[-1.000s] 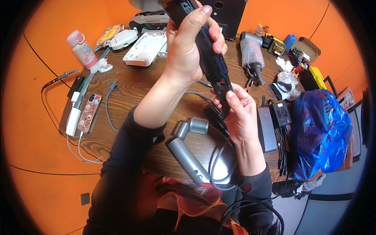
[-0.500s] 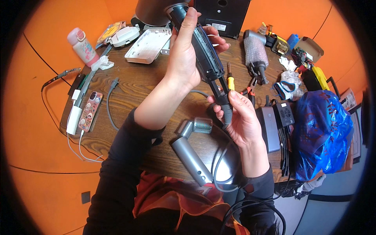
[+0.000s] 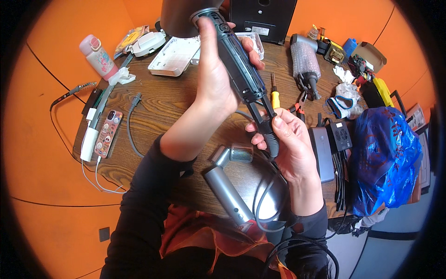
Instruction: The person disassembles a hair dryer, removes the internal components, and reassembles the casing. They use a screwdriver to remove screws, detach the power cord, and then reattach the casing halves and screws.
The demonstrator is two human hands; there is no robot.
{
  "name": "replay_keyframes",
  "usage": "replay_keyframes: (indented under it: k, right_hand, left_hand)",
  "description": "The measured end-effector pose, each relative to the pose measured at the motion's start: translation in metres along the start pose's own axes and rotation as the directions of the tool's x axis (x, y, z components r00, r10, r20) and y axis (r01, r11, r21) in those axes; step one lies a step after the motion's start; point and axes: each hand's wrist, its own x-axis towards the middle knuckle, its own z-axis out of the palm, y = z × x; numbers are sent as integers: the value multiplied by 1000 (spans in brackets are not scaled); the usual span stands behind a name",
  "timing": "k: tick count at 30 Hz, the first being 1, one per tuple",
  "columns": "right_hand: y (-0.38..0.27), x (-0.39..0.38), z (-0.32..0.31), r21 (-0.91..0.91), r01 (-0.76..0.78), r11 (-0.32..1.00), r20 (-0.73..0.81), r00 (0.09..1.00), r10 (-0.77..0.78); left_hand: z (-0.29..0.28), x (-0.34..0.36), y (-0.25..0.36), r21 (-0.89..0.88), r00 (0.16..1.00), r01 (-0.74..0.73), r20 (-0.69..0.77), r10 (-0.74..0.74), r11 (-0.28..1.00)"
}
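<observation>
My left hand (image 3: 216,69) is wrapped round the opened black inner handle of a hair dryer (image 3: 238,65), held tilted above the table. At its upper end the handle meets a wide dark grey barrel (image 3: 188,16), partly cut off by the picture's top edge. My right hand (image 3: 290,144) pinches the lower end of the handle, by the ribbed black cord sleeve (image 3: 271,143). Below the hands lie a grey tubular handle shell (image 3: 227,190) and a perforated grey cylinder (image 3: 242,152). A power cord (image 3: 260,200) loops beside the shell.
A yellow-handled screwdriver (image 3: 275,98) and red-handled pliers (image 3: 297,108) lie beyond my right hand. At the right are a bubble-wrapped hair dryer (image 3: 305,60), a glove (image 3: 343,106) and a blue plastic bag (image 3: 385,162). A phone (image 3: 108,135), bottle (image 3: 101,58) and white tray (image 3: 174,56) stand left.
The handle and barrel have shifted slightly down and left in the picture, showing more of the barrel. My right hand has moved a little lower, still at the sleeve end.
</observation>
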Motion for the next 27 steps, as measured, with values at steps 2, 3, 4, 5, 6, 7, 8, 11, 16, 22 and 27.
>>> replay_keyframes:
  k: [2, 3, 4, 5, 6, 7, 8, 11, 16, 22, 27]
  right_hand:
    - [1, 1, 0, -12, 5, 1000, 39, 999, -5]
    - [2, 2, 0, -40, 5, 999, 56, 998, -2]
    - [3, 3, 0, -65, 10, 998, 60, 998, -6]
    - [4, 3, 0, -97, 11, 995, 69, 998, -4]
    - [5, 3, 1, -131, 9, 991, 74, 997, 1]
    - [6, 3, 1, -135, 18, 991, 80, 997, -7]
    - [7, 3, 2, -162, 15, 987, 62, 998, -5]
    - [11, 5, 2, -200, 31, 979, 27, 999, -26]
    - [8, 8, -5, -42, 32, 999, 56, 998, -30]
    - [3, 8, -8, 144, -28, 989, 68, 998, 18]
    - [7, 6, 2, -105, 79, 991, -29, 996, -82]
  left_hand:
    - [-3, -6, 6, -84, 999, 16, 40, -12, 996]
    - [-6, -7, 9, -135, 998, 41, 45, -36, 990]
    - [-8, -9, 11, -117, 997, 15, 75, -6, 993]
    - [-11, -8, 13, -195, 993, 27, 115, -5, 980]
    - [-13, -9, 14, -265, 991, 46, 131, -11, 963]
    - [-15, -8, 14, -289, 985, 47, 170, 3, 956]
    - [-16, -8, 13, -312, 978, 50, 209, 18, 949]
    - [-17, -8, 10, -261, 989, 4, 145, 35, 965]
    - [-12, -7, 10, -36, 998, 44, 40, -42, 998]
    - [0, -18, -4, -133, 982, 142, 145, -122, 981]
    - [-2, -16, -8, -274, 975, 217, 109, -194, 937]
